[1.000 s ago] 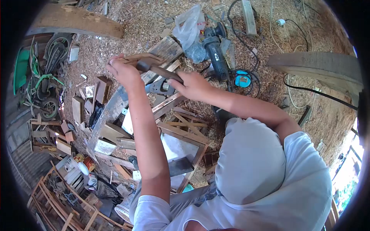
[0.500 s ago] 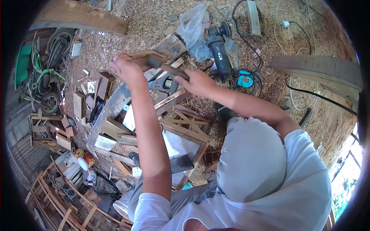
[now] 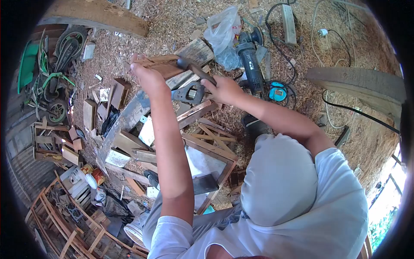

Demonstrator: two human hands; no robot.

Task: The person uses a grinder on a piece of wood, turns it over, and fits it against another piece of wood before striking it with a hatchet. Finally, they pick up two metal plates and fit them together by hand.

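My left hand (image 3: pixel 148 80) is wrapped round a short wooden board (image 3: pixel 164 67), holding it up near the top middle of the head view. In my right hand (image 3: pixel 224 90) is a hammer (image 3: pixel 199 71), gripped by its handle. The dark hammer head overlaps the right end of the board in this view. Just below the hands lies a handsaw (image 3: pixel 189 93), its grey handle showing and its long blade running down to the left behind my left forearm. A thick wooden block (image 3: pixel 198 49) rests on the ground behind the board.
An angle grinder (image 3: pixel 250 64) lies right of the hands, beside a clear plastic bag (image 3: pixel 224 41) and a round teal object (image 3: pixel 277 91). Timber beams (image 3: pixel 358 84) jut in at the right. Wood offcuts (image 3: pixel 118 93) litter the left, near a small green-framed bike (image 3: pixel 54 82).
The hammer head has shifted right and slightly up, to the board's right end, and is sharper now. The board's face shows more. The whole view has shifted slightly.
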